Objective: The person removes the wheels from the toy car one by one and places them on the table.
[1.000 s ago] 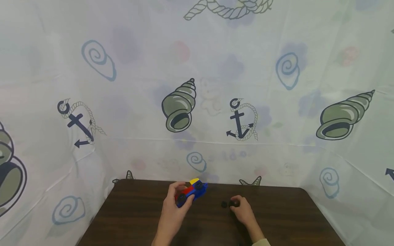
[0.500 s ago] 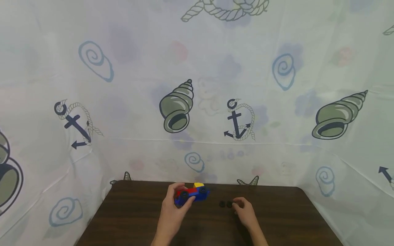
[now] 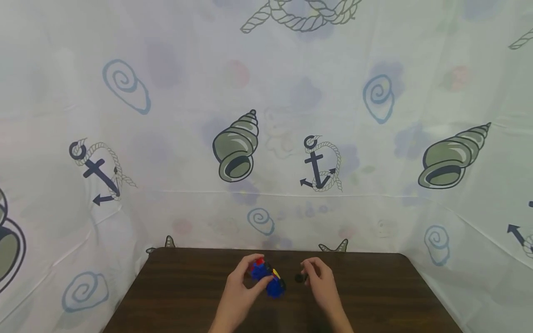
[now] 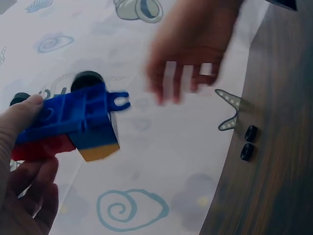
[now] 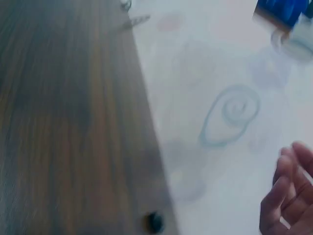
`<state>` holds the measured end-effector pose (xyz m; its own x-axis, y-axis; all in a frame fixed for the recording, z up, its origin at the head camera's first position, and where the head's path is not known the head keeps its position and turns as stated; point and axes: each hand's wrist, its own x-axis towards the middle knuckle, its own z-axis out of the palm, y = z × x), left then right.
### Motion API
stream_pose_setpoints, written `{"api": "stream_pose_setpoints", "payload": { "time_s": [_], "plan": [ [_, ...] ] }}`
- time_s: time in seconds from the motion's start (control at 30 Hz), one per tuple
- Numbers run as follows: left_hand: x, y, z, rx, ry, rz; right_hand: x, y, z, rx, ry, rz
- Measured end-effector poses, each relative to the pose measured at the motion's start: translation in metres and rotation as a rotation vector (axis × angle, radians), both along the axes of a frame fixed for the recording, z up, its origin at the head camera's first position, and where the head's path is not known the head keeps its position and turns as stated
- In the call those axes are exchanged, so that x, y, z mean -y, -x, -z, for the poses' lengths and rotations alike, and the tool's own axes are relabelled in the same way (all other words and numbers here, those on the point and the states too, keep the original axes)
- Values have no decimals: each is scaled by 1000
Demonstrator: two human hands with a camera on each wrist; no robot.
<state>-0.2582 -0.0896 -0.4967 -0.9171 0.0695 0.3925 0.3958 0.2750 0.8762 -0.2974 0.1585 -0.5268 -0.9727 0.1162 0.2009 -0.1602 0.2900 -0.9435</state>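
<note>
My left hand [image 3: 239,293] grips a toy car [image 3: 275,287] of blue, red and yellow plastic, thumb on its blue underside and fingers on the red part. In the left wrist view the toy car [image 4: 68,115] is tipped over, with black wheels along one side and a small blue hook at one end. Two loose black wheels [image 4: 248,142] lie close together on the table. My right hand [image 3: 324,282] hovers beside them, its fingers loosely bent with nothing visible between them. From the head camera it partly covers the wheels.
The dark wood-grain table [image 3: 374,296] has rounded far corners. Behind and around it hangs a white cloth [image 3: 283,162] printed with shells, anchors and rope.
The toy car has turned in my left hand, its blue underside now facing the head camera. My right hand has come away from the wheels and moved left, towards the car.
</note>
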Motion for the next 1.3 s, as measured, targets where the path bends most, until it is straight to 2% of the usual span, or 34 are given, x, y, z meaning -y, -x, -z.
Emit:
{"api": "stream_pose_setpoints", "payload": {
  "time_s": [0.13, 0.23, 0.37, 0.43, 0.5, 0.67, 0.9, 1.03, 1.13, 1.2, 1.3],
  "plan": [
    [-4, 2, 5, 1, 87, 109, 24, -14, -20, -106, -56, -70],
    [-9, 4, 10, -1, 121, 212, 37, -22, -27, -165, -211, -121],
    [-19, 4, 17, 11, 133, 324, 46, -25, -29, -186, -402, -148],
    [-23, 3, 19, 13, 148, 355, 48, -26, -29, -180, -434, -138],
    [-27, 2, 21, 12, 178, 353, 50, -26, -28, -182, -450, -107],
    [-32, 1, 22, 28, 211, 304, 53, -23, -23, -191, -524, -26],
    [-36, 3, 29, 114, 159, 216, 68, -18, -8, -143, -645, 63],
    [-42, 11, 43, 156, 61, 182, 70, -13, -8, -176, -686, 127],
    [-49, 15, 52, 250, -69, 177, 74, -11, -11, -209, -675, 172],
    [-54, 15, 55, 313, -174, 167, 78, -11, -13, -223, -660, 189],
    [-60, 12, 56, 345, -292, 104, 84, -14, -16, -252, -654, 188]
  ]
}}
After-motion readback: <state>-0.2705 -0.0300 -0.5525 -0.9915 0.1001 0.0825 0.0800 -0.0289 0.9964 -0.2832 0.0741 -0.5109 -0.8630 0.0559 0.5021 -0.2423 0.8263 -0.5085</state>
